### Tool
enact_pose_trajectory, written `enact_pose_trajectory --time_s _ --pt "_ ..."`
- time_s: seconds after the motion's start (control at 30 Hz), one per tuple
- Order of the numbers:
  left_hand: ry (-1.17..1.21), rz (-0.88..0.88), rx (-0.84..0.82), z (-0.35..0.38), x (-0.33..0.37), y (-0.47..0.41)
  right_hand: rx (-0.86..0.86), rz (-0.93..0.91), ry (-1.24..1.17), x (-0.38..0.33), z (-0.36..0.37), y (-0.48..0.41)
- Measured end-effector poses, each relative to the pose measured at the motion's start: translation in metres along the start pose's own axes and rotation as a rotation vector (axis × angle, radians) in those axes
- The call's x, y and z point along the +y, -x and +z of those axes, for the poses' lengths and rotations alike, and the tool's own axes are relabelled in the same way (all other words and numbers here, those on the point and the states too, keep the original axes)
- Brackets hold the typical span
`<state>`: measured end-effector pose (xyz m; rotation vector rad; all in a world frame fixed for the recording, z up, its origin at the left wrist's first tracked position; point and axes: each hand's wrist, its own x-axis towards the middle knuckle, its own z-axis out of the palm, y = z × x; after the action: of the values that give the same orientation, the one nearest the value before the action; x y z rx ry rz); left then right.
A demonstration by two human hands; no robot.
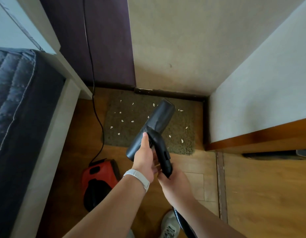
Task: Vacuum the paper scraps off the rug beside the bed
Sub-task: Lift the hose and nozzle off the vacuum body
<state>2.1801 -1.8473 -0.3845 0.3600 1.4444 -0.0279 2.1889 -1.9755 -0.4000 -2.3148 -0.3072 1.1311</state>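
Observation:
A small olive-brown rug (131, 131) lies on the wooden floor against the far wall, strewn with several white paper scraps (122, 120). A black vacuum floor nozzle (157, 121) is held up in the air over the rug, tilted. My left hand (144, 160) grips the nozzle head from below, thumb on its neck. My right hand (172, 182) holds the black tube end that joins the nozzle. The hose (181, 222) runs down past my right forearm. The red and black vacuum body (99, 179) sits on the floor to the left.
The bed with a dark quilted mattress (15, 103) and pale frame stands at the left. A black power cord (95, 107) runs down the dark wall panel to the vacuum. A white cabinet with wooden base (258, 134) stands right. My shoe (169, 225) is at the bottom.

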Motion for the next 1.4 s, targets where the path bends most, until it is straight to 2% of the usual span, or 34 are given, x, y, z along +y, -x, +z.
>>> enact_pose_trajectory --time_s 0.13,0.37,0.57,0.67,0.8,1.03,1.17,1.27,1.4 --pt "-0.052 0.151 0.188 0.003 -0.003 0.001 0.02 0.008 0.019 -0.007 0.005 0.001" --pt "-0.228 0.486 0.141 -0.009 -0.009 0.01 0.058 0.019 0.125 -0.019 0.002 -0.006" --pt "-0.335 0.634 0.156 -0.038 0.008 0.003 0.053 -0.016 0.334 -0.029 0.001 -0.009" --pt "-0.344 0.603 0.146 -0.053 0.014 -0.006 0.058 -0.036 0.394 -0.034 0.01 -0.006" --pt "-0.184 0.482 0.136 -0.065 0.02 -0.017 0.044 -0.081 0.442 -0.039 0.024 -0.002" --pt "0.205 0.291 0.04 -0.05 0.025 -0.028 -0.035 -0.068 0.259 -0.043 0.029 -0.019" --pt "0.317 0.3 0.066 -0.03 0.031 -0.037 -0.1 -0.132 0.208 -0.042 0.016 -0.043" --pt "0.375 0.322 0.164 -0.011 0.035 -0.04 -0.146 -0.202 0.239 -0.036 -0.004 -0.061" --pt "0.393 0.326 0.225 0.03 0.025 -0.04 -0.211 -0.19 0.141 -0.023 -0.035 -0.077"
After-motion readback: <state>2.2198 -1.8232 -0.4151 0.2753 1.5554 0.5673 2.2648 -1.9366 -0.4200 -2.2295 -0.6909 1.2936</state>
